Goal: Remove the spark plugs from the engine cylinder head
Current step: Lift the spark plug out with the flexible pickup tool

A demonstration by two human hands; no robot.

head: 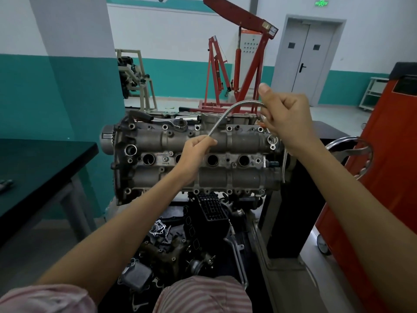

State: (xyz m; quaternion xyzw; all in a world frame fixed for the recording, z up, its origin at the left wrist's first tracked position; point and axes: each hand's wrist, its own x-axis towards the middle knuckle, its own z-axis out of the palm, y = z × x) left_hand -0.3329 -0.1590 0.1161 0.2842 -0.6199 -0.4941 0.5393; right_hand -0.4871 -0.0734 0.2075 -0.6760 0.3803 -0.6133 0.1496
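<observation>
The left hand [196, 147] pinches one end of a flexible metal shaft [228, 114] above the cylinder head [239, 141], over its open plug wells. The right hand [285, 119] grips the shaft's bend, the rest hanging down. If the shaft springs, the tip can miss the well.

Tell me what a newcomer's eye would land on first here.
First, the grey cylinder head at centre, with its row of dark round plug wells across the middle. Above it, a flexible metal shaft arcs between the left hand, which grips its lower part, and the raised right hand. Behind stands a red engine hoist near the grey double door.
</observation>
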